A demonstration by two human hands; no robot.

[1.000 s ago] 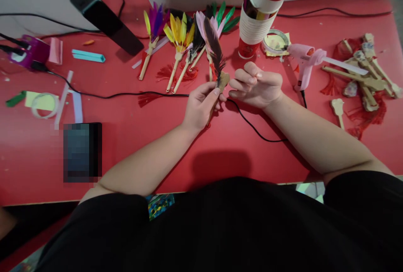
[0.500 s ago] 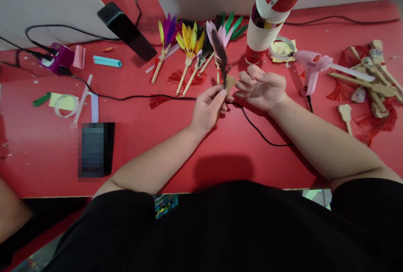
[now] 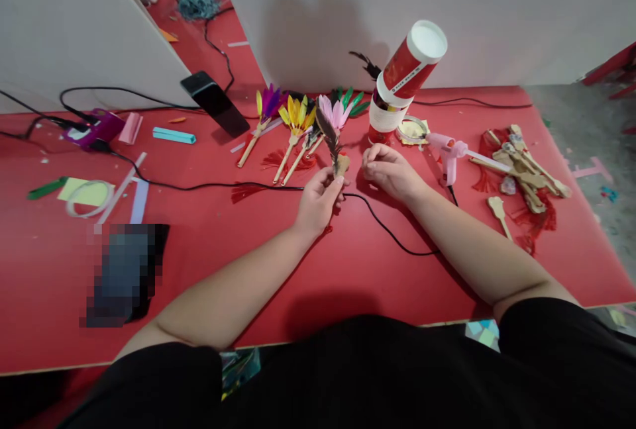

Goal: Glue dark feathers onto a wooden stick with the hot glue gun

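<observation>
My left hand (image 3: 317,202) is closed around a small wooden paddle (image 3: 342,165), held tilted over the table's middle. A dark feather (image 3: 328,130) rises from the paddle's head, and a bit of red shows below my fingers. To its right, my right hand (image 3: 389,169) is closed, fingers curled and thumb against them; whether anything is pinched there is hidden. Just beyond my hands lie feather fans on wooden handles: a yellow one (image 3: 298,113), a purple and yellow one (image 3: 267,103) and a pink one (image 3: 332,111). Red tassels (image 3: 289,159) lie among them.
A pink glue gun (image 3: 450,154) rests right of my right hand, near a tape roll (image 3: 412,129) and stacked paper cups (image 3: 415,58). Farther right is a pile of wooden paddles (image 3: 531,167). A black cable (image 3: 209,187) crosses the table. A dark pixelated device (image 3: 126,270) lies left.
The view has shifted, bringing the table's right edge and the floor into sight. My left hand keeps its hold on the paddle; my right hand has turned slightly, its fingers still curled.
</observation>
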